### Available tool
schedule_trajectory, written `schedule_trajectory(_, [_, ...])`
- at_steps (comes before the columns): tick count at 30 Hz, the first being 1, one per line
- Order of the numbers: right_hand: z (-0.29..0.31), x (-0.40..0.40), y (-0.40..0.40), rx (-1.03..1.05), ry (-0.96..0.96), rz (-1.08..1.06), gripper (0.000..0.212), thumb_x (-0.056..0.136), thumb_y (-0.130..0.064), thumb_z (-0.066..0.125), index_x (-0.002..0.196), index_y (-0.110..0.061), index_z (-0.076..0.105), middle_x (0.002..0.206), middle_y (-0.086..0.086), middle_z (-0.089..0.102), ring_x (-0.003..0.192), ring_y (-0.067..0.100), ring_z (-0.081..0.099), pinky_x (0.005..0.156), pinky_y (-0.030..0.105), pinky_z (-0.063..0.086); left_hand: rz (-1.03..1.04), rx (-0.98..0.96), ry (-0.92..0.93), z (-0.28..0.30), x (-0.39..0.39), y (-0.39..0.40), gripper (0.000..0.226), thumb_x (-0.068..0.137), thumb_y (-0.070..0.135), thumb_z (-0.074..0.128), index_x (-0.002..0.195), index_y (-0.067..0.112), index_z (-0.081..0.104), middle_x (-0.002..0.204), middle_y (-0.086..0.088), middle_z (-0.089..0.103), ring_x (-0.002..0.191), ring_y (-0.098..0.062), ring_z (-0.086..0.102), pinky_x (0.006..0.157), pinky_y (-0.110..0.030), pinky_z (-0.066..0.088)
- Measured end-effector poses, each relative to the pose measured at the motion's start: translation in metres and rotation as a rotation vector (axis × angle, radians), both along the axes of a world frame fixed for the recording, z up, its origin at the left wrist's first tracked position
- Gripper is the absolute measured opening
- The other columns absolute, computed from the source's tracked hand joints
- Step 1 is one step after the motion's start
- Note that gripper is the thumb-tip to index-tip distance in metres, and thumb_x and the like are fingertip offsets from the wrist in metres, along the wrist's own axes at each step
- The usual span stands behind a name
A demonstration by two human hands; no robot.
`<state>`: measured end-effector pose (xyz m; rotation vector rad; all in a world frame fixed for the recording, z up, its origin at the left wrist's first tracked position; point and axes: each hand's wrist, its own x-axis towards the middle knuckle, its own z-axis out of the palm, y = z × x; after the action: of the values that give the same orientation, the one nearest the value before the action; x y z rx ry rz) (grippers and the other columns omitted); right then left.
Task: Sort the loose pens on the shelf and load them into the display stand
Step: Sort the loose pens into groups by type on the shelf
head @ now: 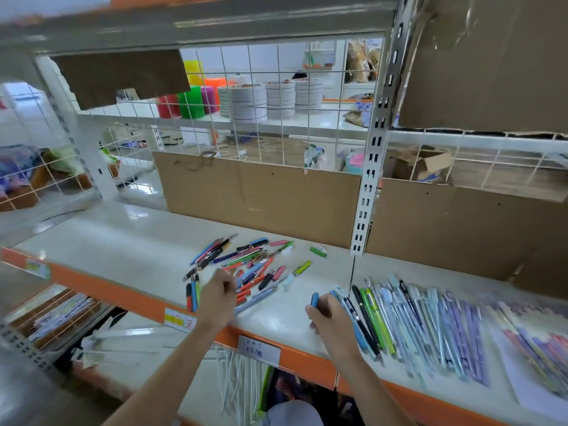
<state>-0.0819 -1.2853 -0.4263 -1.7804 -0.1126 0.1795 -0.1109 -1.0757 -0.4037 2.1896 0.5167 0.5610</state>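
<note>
Left hand [217,295] fingers curled, reaching forward, right hand [327,318] gripping, both forearms extended.

The white shelf [129,241] at mid-frame looks like smooth painted metal with a soft gloss. The loose multicoloured pens [246,265] on it are shiny plastic. Matt brown cardboard panels [261,198] line the back, under a thin white metal wire grid [246,87].

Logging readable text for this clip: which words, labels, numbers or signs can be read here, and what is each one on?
None reads with certainty.
White tag on the orange shelf edge: handwriting, possibly "15/", too blurred to confirm.
Yellow-and-white tag on the same edge: red and dark marks, illegible.
Pale tag at the edge's left end: blurred, illegible.
Pens on the shelf: any print too small.
</note>
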Motion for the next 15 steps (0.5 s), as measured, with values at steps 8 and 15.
schedule_trajectory(8, [0.003, -0.001, -0.004, 0.109, 0.093, -0.104, 0.009, 0.090, -0.012, 0.059, 0.086, -0.004, 0.055, 0.070, 0.004, 0.055, 0.053, 0.007, 0.049, 0.055, 0.018, 0.039, -0.348, 0.450, 0.292, -0.016, 0.015, -0.049, 0.008, 0.086, 0.026, 0.058, 0.089, 0.019, 0.059, 0.090, 0.005, 0.058, 0.086, -0.009, 0.051, 0.074, -0.021, 0.043])
schedule_trajectory(15, [0.002, 0.002, -0.005, 0.240, 0.136, -0.162, 0.002, 0.090, -0.007, 0.057, 0.090, -0.004, 0.056, 0.066, 0.006, 0.059, 0.058, 0.014, 0.053, 0.059, 0.026, 0.044, -0.511, 0.391, 0.141, -0.036, 0.019, -0.060, 0.024, 0.082, 0.039, 0.067, 0.094, 0.018, 0.064, 0.087, 0.004, 0.048, 0.081, -0.012, 0.048, 0.068, -0.024, 0.041])
